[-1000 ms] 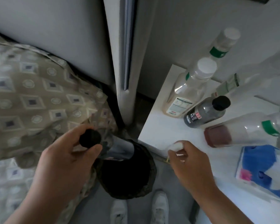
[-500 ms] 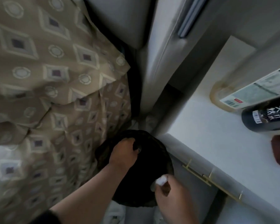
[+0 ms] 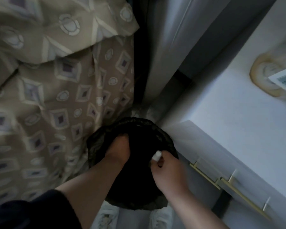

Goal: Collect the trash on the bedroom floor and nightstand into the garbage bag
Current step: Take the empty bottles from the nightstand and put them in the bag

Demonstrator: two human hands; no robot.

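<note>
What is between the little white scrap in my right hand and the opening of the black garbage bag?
Nothing visible. The right hand pinches the white scrap directly over the garbage bag, whose dark mouth lies open beneath it. The left hand reaches into the bag's far-left side, clear of the scrap.

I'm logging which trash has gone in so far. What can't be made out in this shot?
- Head view: inside of the black garbage bag is too dark to see contents.
- Left hand fingers vanish into the bag.
- White scrap in the right hand: too small to identify.
- Bottle on the nightstand: cropped by the right edge.
</note>
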